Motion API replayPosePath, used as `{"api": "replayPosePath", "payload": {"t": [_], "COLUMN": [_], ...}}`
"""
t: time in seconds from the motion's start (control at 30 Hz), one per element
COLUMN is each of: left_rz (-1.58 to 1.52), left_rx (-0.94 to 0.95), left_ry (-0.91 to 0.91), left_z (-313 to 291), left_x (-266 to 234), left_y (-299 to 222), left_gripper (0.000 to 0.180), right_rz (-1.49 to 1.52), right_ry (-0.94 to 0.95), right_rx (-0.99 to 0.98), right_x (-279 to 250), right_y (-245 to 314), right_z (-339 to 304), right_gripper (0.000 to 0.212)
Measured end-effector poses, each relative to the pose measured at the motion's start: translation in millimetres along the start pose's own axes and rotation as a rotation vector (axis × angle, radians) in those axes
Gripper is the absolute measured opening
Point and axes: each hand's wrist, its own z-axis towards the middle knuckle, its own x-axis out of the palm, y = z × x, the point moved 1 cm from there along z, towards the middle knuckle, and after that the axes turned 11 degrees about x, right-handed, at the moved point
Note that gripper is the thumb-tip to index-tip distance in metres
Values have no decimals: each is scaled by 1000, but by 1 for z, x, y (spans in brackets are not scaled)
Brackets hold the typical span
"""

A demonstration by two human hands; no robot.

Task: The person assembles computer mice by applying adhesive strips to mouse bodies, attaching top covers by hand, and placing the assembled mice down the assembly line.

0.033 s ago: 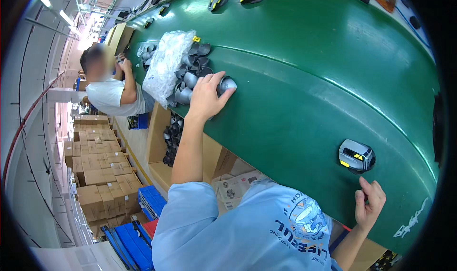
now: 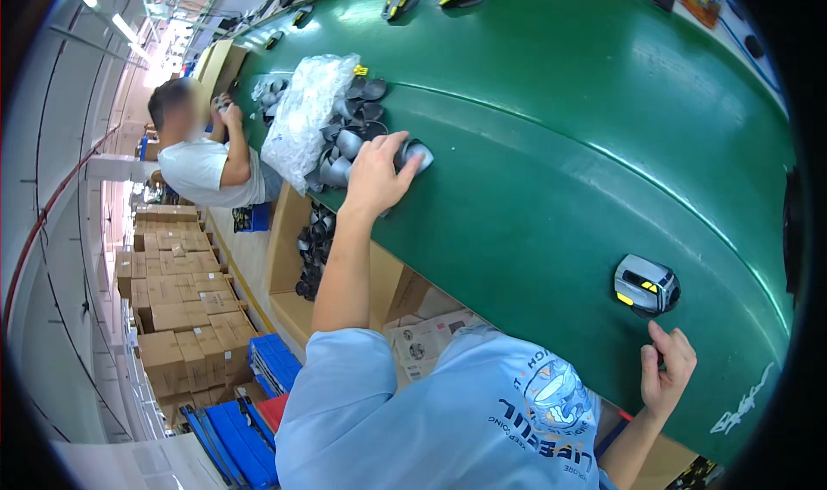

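Green table: left hand half-curled around grey shell

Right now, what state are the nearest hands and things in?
Left hand: curved around a grey shell
Right hand: partly curled, contents unclear
Grey-and-yellow device: resting on the green table
Loose grey shells: heaped
Clear plastic bag: crumpled
Cardboard box: open, dark parts inside

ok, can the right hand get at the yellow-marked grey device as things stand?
Likely yes: the right hand sits close to the yellow-marked grey device on the green tabletop, with nothing visible between them. It's partly curled, so it may need to open first.
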Motion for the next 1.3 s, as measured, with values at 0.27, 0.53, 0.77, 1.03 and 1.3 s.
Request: {"api": "replayPosePath", "payload": {"t": [0.27, 0.53, 0.77, 1.03, 1.3], "left_rz": [-134, -2106, -2509, -1147, -582], "left_rx": [-49, -4, -430, 477, 853], "left_ry": [-369, 457, 747, 250, 95], "left_z": [-4, -40, -100, -45, 39], "left_x": [-33, 18, 42, 44, 70], "left_y": [-4, -239, -308, -290, -290], "left_gripper": [18, 13, 40, 51, 76], "right_rz": [27, 375, 257, 568, -171], "right_ry": [4, -168, -348, -527, 180], "right_rx": [-119, -170, -368, -185, -207], "right_x": [9, 64, 90, 21, -19], "right_y": [5, 51, 50, 13, -24], "right_z": [-1, 2, -20, -41, 67], "right_gripper": [30, 85, 73, 83, 73]}}
